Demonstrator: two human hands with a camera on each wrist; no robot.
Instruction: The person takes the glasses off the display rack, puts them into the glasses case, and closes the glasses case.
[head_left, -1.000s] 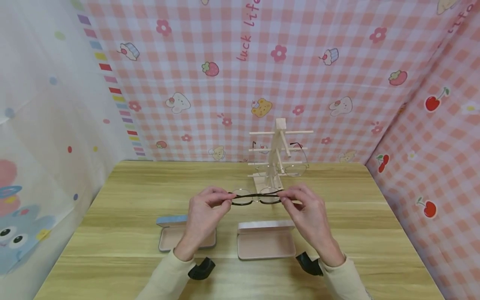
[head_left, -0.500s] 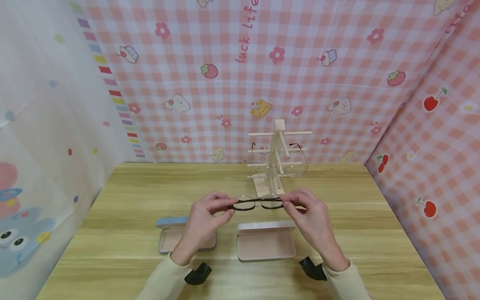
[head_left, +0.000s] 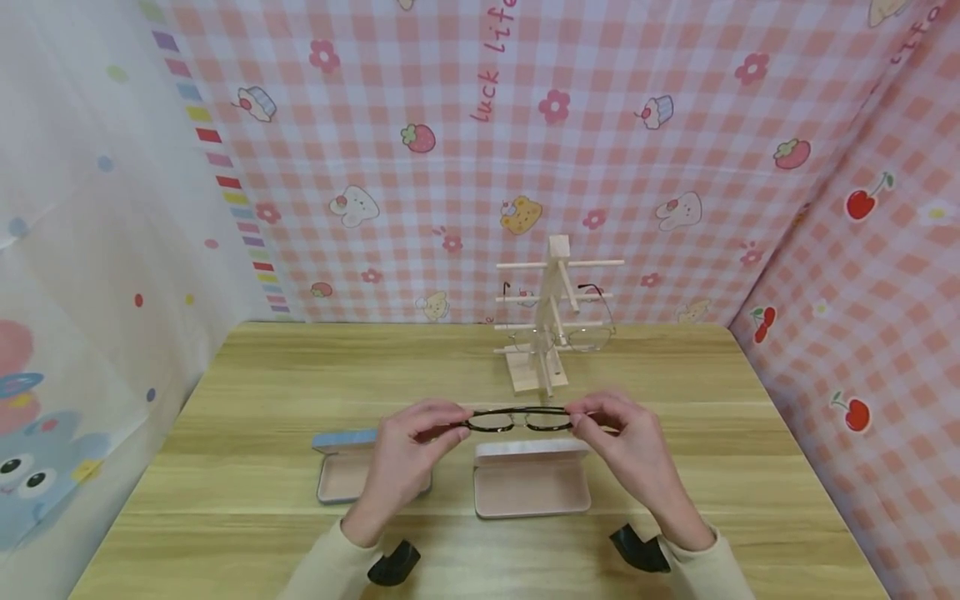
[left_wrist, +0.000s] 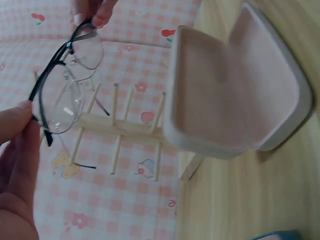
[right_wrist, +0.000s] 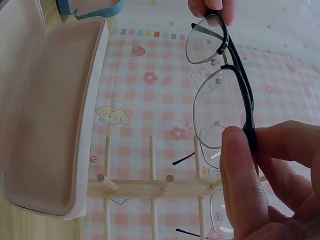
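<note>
A pair of eyeglasses [head_left: 491, 428] with black upper rims and thin wire lower rims is held level between both hands, temples folded. My left hand [head_left: 412, 446] pinches its left end between thumb and fingers, while my right hand [head_left: 626, 442] pinches the right end. In the right wrist view, the thumb and fingers close on the black corner of the eyeglasses [right_wrist: 247, 100]. Just below the glasses in the head view, a pale glasses case [head_left: 532, 492] lies with its lid raised and its pinkish lining showing.
A second case with a blue lid [head_left: 341, 439] lies open at left, partly hidden by my left hand. Behind the hands stands a wooden display rack [head_left: 555, 292] with pegs, bearing wire-rimmed glasses [head_left: 590, 340]. Checked cloth [head_left: 450, 175] hangs behind the wooden table [head_left: 247, 400].
Both hands have lowered the eyeglasses in the head view, away from the rack and closer to the pale case. The cases and rack have stayed in place.
</note>
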